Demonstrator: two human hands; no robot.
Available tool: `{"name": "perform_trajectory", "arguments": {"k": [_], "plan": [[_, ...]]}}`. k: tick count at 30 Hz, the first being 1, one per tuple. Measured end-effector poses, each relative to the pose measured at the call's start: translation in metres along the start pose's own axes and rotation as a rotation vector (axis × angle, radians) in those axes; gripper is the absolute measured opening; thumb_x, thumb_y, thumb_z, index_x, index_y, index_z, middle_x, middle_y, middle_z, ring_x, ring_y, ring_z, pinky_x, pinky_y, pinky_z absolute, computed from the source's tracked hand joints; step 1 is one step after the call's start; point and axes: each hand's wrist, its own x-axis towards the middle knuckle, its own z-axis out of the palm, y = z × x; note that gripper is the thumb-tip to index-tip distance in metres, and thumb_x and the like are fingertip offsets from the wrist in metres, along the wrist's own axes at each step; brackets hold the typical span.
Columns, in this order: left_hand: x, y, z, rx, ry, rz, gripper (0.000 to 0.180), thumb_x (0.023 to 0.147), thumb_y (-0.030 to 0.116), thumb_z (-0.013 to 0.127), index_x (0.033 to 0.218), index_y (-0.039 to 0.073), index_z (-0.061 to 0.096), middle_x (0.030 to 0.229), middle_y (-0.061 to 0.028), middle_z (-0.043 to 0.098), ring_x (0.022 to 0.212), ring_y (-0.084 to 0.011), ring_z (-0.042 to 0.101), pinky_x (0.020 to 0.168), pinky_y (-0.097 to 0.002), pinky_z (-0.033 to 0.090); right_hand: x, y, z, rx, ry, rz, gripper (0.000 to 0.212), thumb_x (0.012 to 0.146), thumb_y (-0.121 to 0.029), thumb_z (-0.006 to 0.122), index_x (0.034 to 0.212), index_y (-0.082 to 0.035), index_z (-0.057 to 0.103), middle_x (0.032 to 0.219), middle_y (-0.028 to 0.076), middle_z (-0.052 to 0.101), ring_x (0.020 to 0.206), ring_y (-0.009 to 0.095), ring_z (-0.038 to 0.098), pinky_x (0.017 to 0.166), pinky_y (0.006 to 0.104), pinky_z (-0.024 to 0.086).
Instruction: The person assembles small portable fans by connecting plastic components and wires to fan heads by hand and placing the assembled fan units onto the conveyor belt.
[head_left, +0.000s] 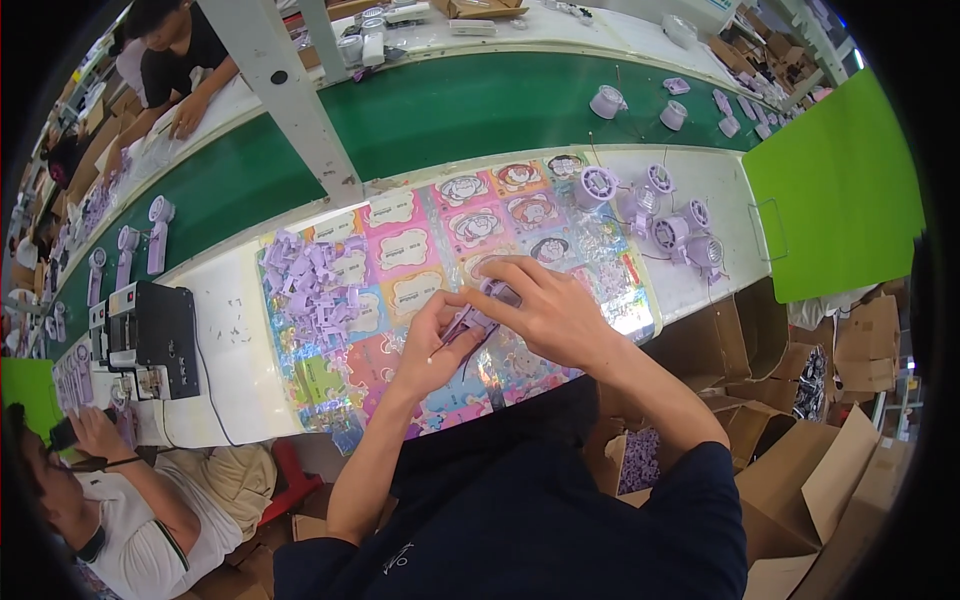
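Observation:
Over the colourful printed sheet (400,250), both of my hands are closed on a lilac handheld fan body (474,322), mostly hidden by fingers. My left hand (432,350) grips its lower part, with the thumb along it. My right hand (552,312) curls over its upper end from the right. To the left lies a heap of small lilac plastic parts (310,280). Beyond my right hand stand several lilac round fan heads (668,232), some with thin wires sticking out.
A green conveyor belt (450,105) crosses behind the table, carrying fan parts. A white post (285,95) rises at its near edge. A black machine (160,340) stands at left near a seated co-worker (130,510). At right are a green panel (840,190) and cardboard boxes (800,470).

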Motion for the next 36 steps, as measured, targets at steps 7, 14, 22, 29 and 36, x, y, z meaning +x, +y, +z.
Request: {"name": "perform_trajectory", "arguments": {"k": [7, 14, 22, 29, 36], "plan": [[0.022, 0.002, -0.006, -0.137, 0.166, -0.060, 0.028, 0.092, -0.001, 0.068, 0.115, 0.001, 0.054, 0.095, -0.0120, 0.072, 0.082, -0.0147, 0.068, 0.071, -0.0281, 0.054, -0.011, 0.045, 0.045, 0.227, 0.214, 0.368, 0.050, 0.081, -0.017, 0.078, 0.126, -0.006, 0.058, 0.111, 0.013, 0.063, 0.093, 0.032, 0.067, 0.072, 0.0400, 0.056], [0.146, 0.016, -0.023, -0.055, 0.395, 0.013, 0.039, 0.090, 0.009, 0.072, 0.124, 0.001, 0.055, 0.105, -0.0146, 0.071, 0.093, -0.0201, 0.068, 0.079, -0.0333, 0.054, -0.032, 0.064, 0.096, 0.124, 0.246, 0.430, 0.012, 0.090, -0.014, 0.066, 0.097, -0.005, 0.060, 0.082, 0.013, 0.062, 0.069, 0.034, 0.064, 0.060, 0.0433, 0.051], [0.293, 0.042, -0.082, 0.537, 0.750, -0.194, 0.035, 0.076, 0.024, 0.074, 0.107, 0.008, 0.076, 0.109, -0.0155, 0.074, 0.102, -0.0327, 0.071, 0.092, -0.0413, 0.054, -0.024, 0.064, 0.095, 0.191, 0.209, 0.561, 0.010, 0.086, -0.012, 0.068, 0.089, -0.005, 0.060, 0.080, 0.013, 0.063, 0.067, 0.034, 0.064, 0.058, 0.0435, 0.052], [0.309, 0.021, -0.087, 0.509, 0.940, 0.051, 0.045, 0.076, 0.013, 0.072, 0.119, 0.006, 0.062, 0.122, -0.0207, 0.059, 0.120, -0.0380, 0.054, 0.104, -0.0436, 0.043, -0.023, 0.066, 0.096, 0.192, 0.202, 0.577, 0.010, 0.085, -0.011, 0.068, 0.088, -0.005, 0.060, 0.080, 0.012, 0.064, 0.065, 0.033, 0.065, 0.057, 0.0432, 0.051], [0.213, -0.012, -0.024, 0.626, 0.483, 0.531, 0.023, 0.076, 0.001, 0.064, 0.098, 0.007, 0.065, 0.087, -0.0108, 0.061, 0.085, -0.0333, 0.061, 0.076, -0.0469, 0.049, -0.021, 0.064, 0.093, 0.150, 0.211, 0.549, 0.010, 0.086, -0.010, 0.067, 0.088, -0.005, 0.059, 0.080, 0.012, 0.064, 0.066, 0.034, 0.065, 0.056, 0.0434, 0.051]]}}
